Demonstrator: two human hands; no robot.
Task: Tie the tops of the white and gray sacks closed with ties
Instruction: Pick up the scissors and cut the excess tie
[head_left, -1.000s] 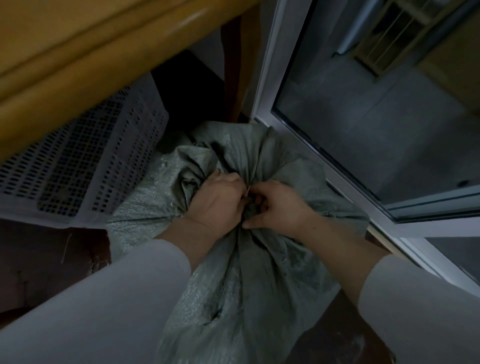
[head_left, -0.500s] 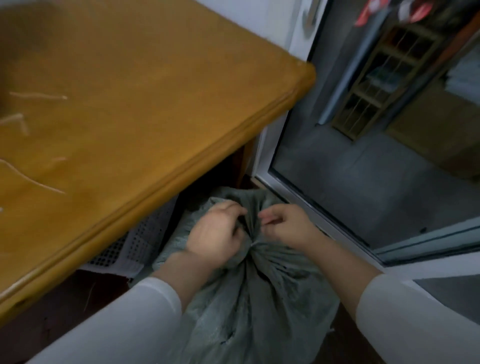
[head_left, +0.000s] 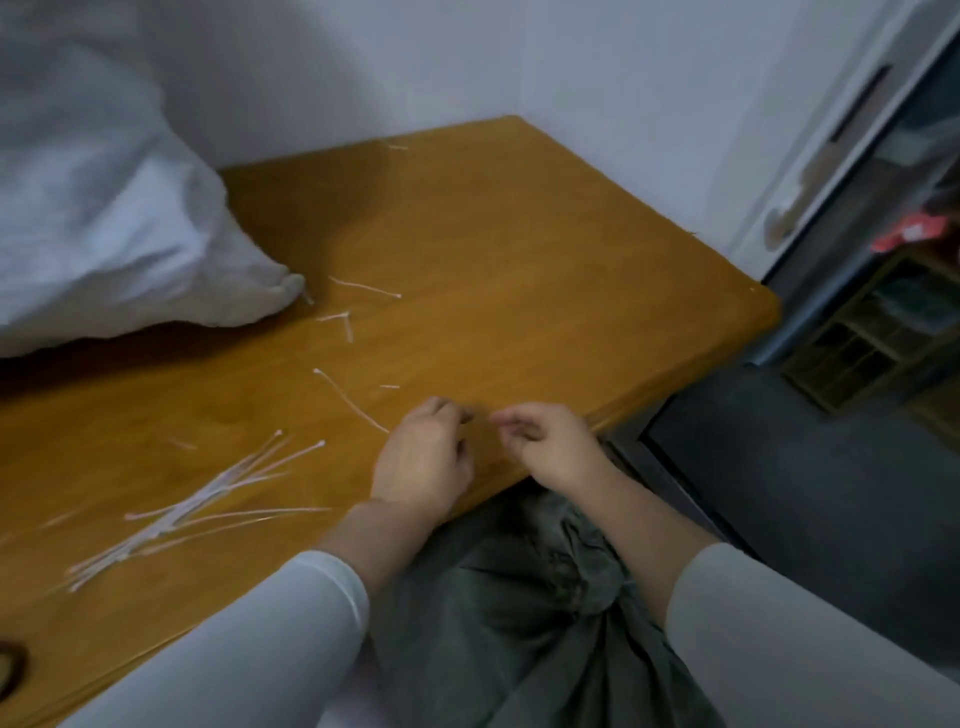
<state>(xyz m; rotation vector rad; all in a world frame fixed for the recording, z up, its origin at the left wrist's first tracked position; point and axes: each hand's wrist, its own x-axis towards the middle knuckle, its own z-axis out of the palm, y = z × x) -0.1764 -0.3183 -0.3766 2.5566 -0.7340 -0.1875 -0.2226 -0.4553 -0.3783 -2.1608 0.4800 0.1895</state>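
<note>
Head view: both hands' fingers loosely curled, holding nothing, left hand (head_left: 422, 457) and right hand (head_left: 551, 442) over wooden bench (head_left: 519, 270); likely reaching for white ties (head_left: 208, 499); gray woven sack (head_left: 524, 613) bunched below.

Table (head_left: 519, 270): wood, honey-coloured, smooth, with a soft satin sheen. 
White sack (head_left: 104, 218): woven-looking cloth or plastic weave, matt, softly creased; blurred, so the weave cannot be told. 
Gray sack (head_left: 519, 623): thin woven fabric, dull, heavily crumpled at the gathered neck. 
Ties (head_left: 197, 504): thin pale plastic strips, smooth, slightly glossy. 
Sleeves (head_left: 249, 649): light knit cloth, matt, smooth. 
Wall (head_left: 467, 62): painted, matt, even.
</note>
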